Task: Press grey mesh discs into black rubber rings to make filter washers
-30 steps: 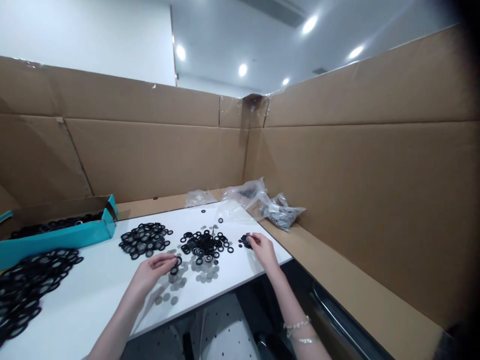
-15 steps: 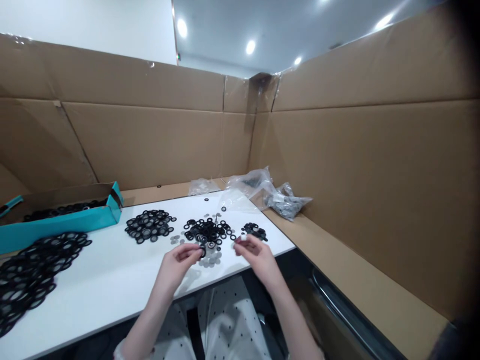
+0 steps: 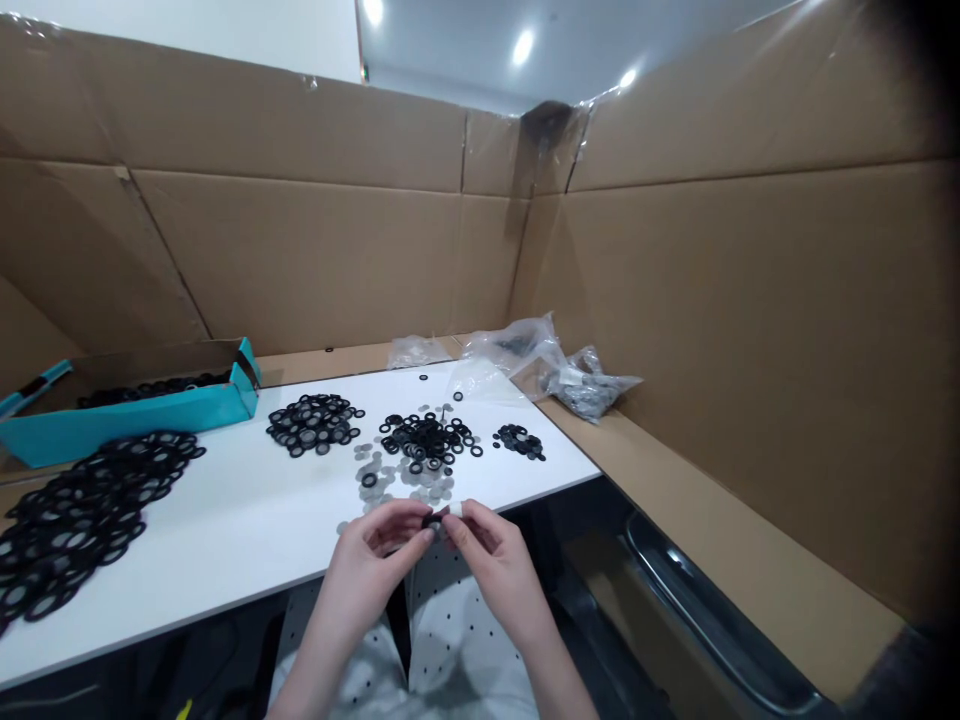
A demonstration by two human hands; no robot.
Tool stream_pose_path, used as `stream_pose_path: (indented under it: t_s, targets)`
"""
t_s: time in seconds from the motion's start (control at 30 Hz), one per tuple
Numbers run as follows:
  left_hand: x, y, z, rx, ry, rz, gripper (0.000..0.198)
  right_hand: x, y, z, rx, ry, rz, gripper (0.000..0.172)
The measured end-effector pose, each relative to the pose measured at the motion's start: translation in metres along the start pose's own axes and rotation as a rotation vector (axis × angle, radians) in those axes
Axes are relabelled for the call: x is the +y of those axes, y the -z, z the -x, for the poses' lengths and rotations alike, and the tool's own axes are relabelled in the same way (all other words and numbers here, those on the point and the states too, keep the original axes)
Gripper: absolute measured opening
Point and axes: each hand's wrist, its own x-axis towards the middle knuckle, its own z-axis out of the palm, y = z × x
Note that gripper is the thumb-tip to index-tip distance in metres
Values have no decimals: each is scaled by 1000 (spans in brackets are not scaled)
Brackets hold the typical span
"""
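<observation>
- The left hand (image 3: 367, 565) and the right hand (image 3: 499, 570) meet just above the front edge of the white table (image 3: 225, 530); both are raised off the surface, which leaves the fingers free to work on the small pieces between them.
- The left hand's fingers are curled and grasping a black rubber ring (image 3: 433, 520); the grip looks like a pinch, which suits so thin a part.
- The right hand's fingertips are closed on a pale disc (image 3: 454, 511); it sits right against the ring, but I cannot tell whether one lies inside the other.
- Both pieces are in the air between the hands, over the table's front edge, above the person's polka-dot clothing (image 3: 457, 640).
- Loose grey discs (image 3: 390, 480) lie just behind the hands, around a heap of black rings (image 3: 427, 438); a smaller heap of black rings (image 3: 519, 441) sits to the right.
- Ringed pieces with grey centres form a pile (image 3: 315, 424) and a wide spread (image 3: 75, 525) to the left; a teal cardboard tray (image 3: 127, 422) stands beyond them; keeping the heaps apart seems to hold each kind separate.
- Clear plastic bags (image 3: 592, 385) lie behind the table, against cardboard walls (image 3: 300, 260).
</observation>
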Motion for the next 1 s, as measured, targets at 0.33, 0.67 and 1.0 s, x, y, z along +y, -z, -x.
stream_pose_path:
  t_s: [0.33,0.67,1.0]
  targets:
    - [-12,-7,8,190,192,253,45,10,-19,21,91,25,78,25]
    - [-5,-14,17,178,281,403,56,12,-22,30,238,208,142,20]
    - [-5,-16,22,171,251,450,35,16,-22,28,6,56,8,14]
